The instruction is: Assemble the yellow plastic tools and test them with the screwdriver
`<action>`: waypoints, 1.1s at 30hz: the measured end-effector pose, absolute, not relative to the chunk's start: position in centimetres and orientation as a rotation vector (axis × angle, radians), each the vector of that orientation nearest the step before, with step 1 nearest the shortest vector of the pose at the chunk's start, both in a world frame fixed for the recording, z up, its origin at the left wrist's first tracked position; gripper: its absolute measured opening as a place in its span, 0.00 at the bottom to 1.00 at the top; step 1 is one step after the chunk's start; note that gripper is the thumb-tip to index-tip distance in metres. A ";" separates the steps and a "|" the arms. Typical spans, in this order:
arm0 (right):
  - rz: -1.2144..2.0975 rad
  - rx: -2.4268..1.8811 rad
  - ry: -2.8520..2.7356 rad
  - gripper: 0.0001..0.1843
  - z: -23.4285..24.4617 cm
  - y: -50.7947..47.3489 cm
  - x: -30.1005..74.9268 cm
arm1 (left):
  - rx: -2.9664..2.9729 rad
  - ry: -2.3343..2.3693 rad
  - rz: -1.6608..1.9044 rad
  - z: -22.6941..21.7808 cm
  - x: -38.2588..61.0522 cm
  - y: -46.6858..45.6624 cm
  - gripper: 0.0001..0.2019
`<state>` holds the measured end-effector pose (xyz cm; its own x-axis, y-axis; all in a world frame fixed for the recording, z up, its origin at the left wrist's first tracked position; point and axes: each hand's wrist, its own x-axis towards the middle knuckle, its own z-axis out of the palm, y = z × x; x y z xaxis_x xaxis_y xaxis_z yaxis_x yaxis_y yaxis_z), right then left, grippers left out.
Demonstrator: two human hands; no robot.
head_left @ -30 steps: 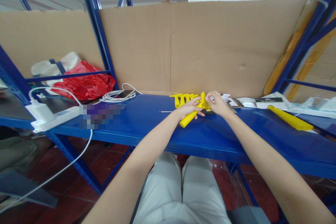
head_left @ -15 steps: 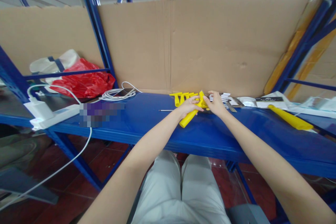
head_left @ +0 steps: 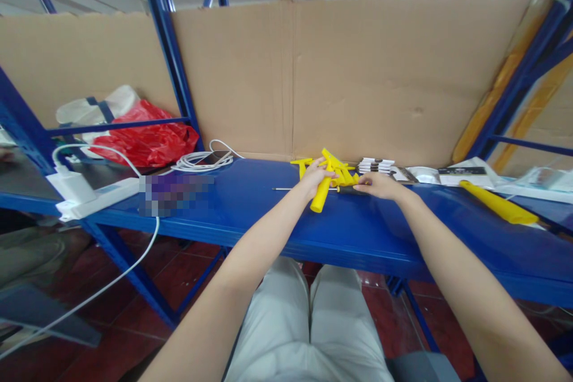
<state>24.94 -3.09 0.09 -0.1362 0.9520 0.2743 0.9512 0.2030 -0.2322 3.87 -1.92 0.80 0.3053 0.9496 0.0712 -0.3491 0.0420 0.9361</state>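
My left hand (head_left: 316, 178) is closed around a yellow T-shaped plastic handle (head_left: 321, 193), its round grip end pointing down toward me and its crosspiece up. A screwdriver (head_left: 347, 190) lies along the shelf, its thin metal shaft passing beneath my left hand to the left. My right hand (head_left: 379, 185) has its fingers closed at the right end of the screwdriver's dark handle. Behind both hands several more yellow T-shaped pieces (head_left: 302, 165) lie near the cardboard, partly hidden by my left hand and the held one.
Small white packets (head_left: 375, 165) are stacked behind my right hand. Further right lie a white roundish item (head_left: 424, 175) and a long yellow handle (head_left: 499, 203). Coiled white cable (head_left: 197, 161), a power strip (head_left: 102, 197) and a red bag (head_left: 145, 134) sit left. Cardboard (head_left: 358, 71) backs the blue shelf (head_left: 259, 215).
My right hand has left the yellow handle and moved right and slightly down onto the screwdriver. My left hand keeps the yellow handle, now turned more upright.
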 end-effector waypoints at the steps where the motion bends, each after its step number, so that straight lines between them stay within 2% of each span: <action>1: 0.045 -1.782 -2.175 0.11 0.1 -3.2 25.1 | 1.074 0.724 1.144 0.8 3.8 -1.9 0.38; 5: 0.046 -1.813 -2.241 0.17 -0.3 -3.1 25.6 | 1.039 0.770 1.179 0.8 3.7 -1.6 0.38; 10: 0.047 -1.821 -2.256 0.16 -0.3 -3.0 26.2 | 1.042 0.800 1.193 0.5 3.7 -1.0 0.37; 13: 0.269 -1.712 -2.193 0.15 0.3 -3.7 26.9 | 1.043 0.825 1.193 0.5 3.6 -0.8 0.38; 18: 0.763 -1.475 -1.767 0.20 1.8 -5.6 28.1 | 1.029 0.831 1.183 0.4 3.6 -0.6 0.40; 21: 0.882 -1.268 -1.470 0.21 2.4 -6.1 28.2 | 1.009 0.826 1.218 0.4 3.7 -0.4 0.39; 24: 0.839 -1.078 -1.234 0.21 3.1 -6.2 27.5 | 0.974 0.830 1.235 0.3 3.7 -0.3 0.37; 29: 0.595 -0.864 -0.726 0.15 4.9 -7.0 26.2 | 0.972 0.863 1.206 0.1 3.7 -0.1 0.32; 33: 0.529 -0.761 -0.466 0.15 5.6 -7.4 26.7 | 0.961 0.904 1.195 -0.1 3.5 0.0 0.32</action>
